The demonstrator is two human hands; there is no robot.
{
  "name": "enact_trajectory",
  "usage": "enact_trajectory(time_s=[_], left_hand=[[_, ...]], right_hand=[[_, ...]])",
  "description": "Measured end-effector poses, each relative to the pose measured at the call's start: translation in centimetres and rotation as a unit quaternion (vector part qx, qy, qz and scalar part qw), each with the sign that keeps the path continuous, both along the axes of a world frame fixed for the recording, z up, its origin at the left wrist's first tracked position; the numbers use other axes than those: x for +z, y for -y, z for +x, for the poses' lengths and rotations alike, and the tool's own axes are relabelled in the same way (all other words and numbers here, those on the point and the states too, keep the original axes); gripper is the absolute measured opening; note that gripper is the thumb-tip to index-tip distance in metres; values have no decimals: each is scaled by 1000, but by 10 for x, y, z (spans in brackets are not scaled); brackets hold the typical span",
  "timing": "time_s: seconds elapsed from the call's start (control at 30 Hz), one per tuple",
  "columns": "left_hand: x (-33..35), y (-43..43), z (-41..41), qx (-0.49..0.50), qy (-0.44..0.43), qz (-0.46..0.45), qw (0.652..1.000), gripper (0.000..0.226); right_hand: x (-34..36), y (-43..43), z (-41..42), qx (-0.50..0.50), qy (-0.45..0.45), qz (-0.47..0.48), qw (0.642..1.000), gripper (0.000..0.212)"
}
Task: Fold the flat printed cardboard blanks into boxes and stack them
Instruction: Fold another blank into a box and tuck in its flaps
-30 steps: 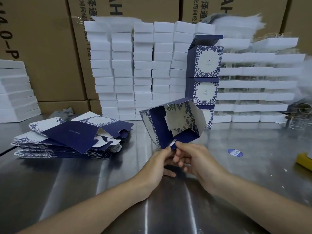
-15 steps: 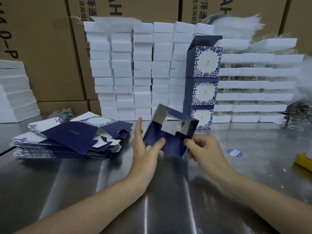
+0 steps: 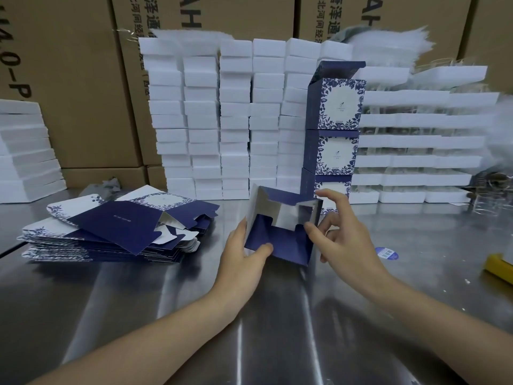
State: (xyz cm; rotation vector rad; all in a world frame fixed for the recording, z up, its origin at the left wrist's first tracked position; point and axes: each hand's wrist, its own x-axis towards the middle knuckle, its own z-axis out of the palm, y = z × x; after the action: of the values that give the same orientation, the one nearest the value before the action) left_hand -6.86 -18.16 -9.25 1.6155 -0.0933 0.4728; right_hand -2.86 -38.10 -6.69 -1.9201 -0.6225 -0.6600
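- Head view: near the middle of the steel desk (image 3: 166, 307), the half-folded box (image 3: 280, 237) is opened into a square tube with its mouth toward the camera. It is navy outside and pale silver inside, and its end flaps are not yet tucked shut.
- The left grip (image 3: 244, 262), a bare hand, holds the box by its left wall. The thumb presses on the navy lower panel and the fingers lie behind the wall.
- The right grip (image 3: 344, 245) is spread wide. Its thumb is at the edge of the right wall and its forefinger is by the top right corner; it seems to touch the card without clasping it.
- To the left, well apart from the box, lies a thick pile of flat blanks (image 3: 111, 234), fanned and uneven.
- Just beyond the box stands the stack of finished boxes (image 3: 336, 129), three high. The top one's lid flap is raised and the lowest is partly hidden by the right grip.
- Judged from this, the task is at an early stage: three boxes are done, one is in hand and many blanks are left. This box likely still needs its flaps locked and a place on the stack.
- Farther back are columns of white foam blocks (image 3: 236, 120), white trays (image 3: 416, 140) to the right, and brown cartons (image 3: 83, 93) along the wall.
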Motion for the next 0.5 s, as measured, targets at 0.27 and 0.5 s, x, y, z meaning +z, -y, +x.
enact_trajectory(time_s=[0.27,0.5], left_hand=[[5,6,-7,-59,2,-77,995,38],[6,4,-4,-44,11,-29,999,38]], right_hand=[[10,0,-2,32,-55,118,991,34],[14,1,-5,12,-32,95,995,35]])
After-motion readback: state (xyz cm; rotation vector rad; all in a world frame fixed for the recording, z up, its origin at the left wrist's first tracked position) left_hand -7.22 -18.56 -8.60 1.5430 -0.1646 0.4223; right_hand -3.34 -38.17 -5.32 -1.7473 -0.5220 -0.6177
